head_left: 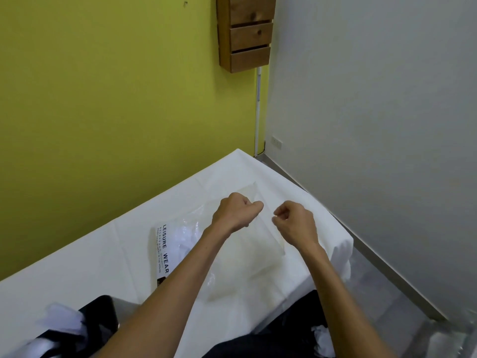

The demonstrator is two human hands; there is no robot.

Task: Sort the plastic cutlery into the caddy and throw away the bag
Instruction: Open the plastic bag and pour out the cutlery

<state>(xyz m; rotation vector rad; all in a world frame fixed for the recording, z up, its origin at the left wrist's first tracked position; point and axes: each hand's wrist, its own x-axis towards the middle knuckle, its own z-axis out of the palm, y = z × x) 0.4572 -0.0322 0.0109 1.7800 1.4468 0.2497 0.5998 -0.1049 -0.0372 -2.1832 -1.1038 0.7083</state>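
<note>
Yellow-green wall (103,99) behind the clear bag (247,259), grey wall (374,125) off to that bag's right, joined in a corner beyond it. White-draped surface (90,254) directly under the clear bag and stretching away from it to the lower left. Clear bag itself pale and flat, spread out on the cloth.

Wooden slatted box (246,34) fixed to the wall high above the bag. Black caddy (100,316) well to the lower left of the bag, with white plastic cutlery (64,324) poking out of it; kind of piece too blurred to tell. Labelled pack (170,244), printed "LEISURE WEAR", just left of the clear bag and touching or overlapping it, with white pieces visible through its film.

2 bare forearms reaching across the bag from its near side. Left grip (236,214) above the bag's far half, fingers curled tight into a fist, thumb laid against the forefinger. Right grip (296,223) at the bag's right edge, fingers curled as well, fingertips pressed together. Both probably clamped on the thin film along the bag's upper edge, that film barely visible there. Only a small gap between the 2 grips, neither touching the other.
</note>
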